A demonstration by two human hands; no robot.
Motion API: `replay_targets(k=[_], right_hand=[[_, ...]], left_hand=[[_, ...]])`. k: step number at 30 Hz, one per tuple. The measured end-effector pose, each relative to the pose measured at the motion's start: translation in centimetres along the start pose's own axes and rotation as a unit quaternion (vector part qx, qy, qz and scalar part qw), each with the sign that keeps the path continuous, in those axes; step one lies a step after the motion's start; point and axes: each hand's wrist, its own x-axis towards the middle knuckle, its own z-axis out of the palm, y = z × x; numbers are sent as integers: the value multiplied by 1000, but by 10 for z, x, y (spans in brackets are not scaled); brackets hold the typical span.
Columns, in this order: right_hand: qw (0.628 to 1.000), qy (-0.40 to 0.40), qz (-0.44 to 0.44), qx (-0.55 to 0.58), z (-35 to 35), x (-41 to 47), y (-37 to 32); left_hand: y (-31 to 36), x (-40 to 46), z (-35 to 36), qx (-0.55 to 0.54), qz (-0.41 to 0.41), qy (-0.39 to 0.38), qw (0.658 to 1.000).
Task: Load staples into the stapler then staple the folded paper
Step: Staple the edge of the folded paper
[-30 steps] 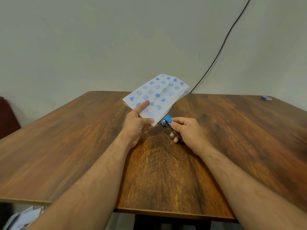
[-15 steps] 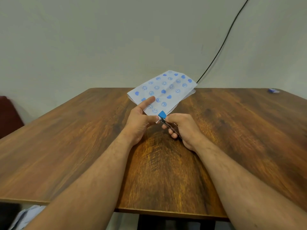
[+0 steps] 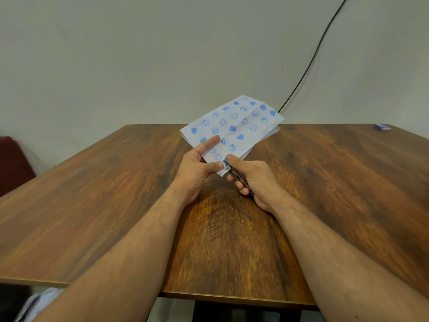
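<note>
Above the middle of the brown wood-grain table (image 3: 116, 205), the left hand (image 3: 197, 168) pinches the near corner of the folded white paper printed with blue smiley faces and hearts (image 3: 234, 126), thumb on top and index finger stretched across the sheet; the other fingers are hidden beneath it. The paper is lifted off the table and fans out toward 1 o'clock, its far end standing against the pale wall (image 3: 139, 54).

Just beside it at 3 o'clock, the right hand (image 3: 253, 180) is wrapped tight around the small blue-tipped metal stapler (image 3: 232, 171). Only a sliver of blue tip and a strip of metal show between thumb and fingers; the tip meets the paper's near corner, but whether the paper sits inside the mouth cannot be told.

At 2 o'clock, near the table's far right edge, lies a small blue object (image 3: 382, 127), too small to identify. A black cable (image 3: 311, 63) runs down the wall behind the paper. Pale papers (image 3: 39, 303) at the lower left are cut off by the frame.
</note>
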Motion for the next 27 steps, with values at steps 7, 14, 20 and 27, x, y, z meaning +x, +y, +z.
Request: replay_targets(k=[7,14,20,27], right_hand=[[1000,-5,9,-9,0,-1,-1],[1000,-12,2,-3,-1,3,2],[1000,-5,4,-2,0,3,3],[1000,6,2,-1,0,2,2]], left_hand=[[-1,0,1,19,10,0,1000],[0,-1,2,27,15,-13,999],[-2,0,2,20,9,-7,1000],[0,-2,3,22,7,-6,1000]])
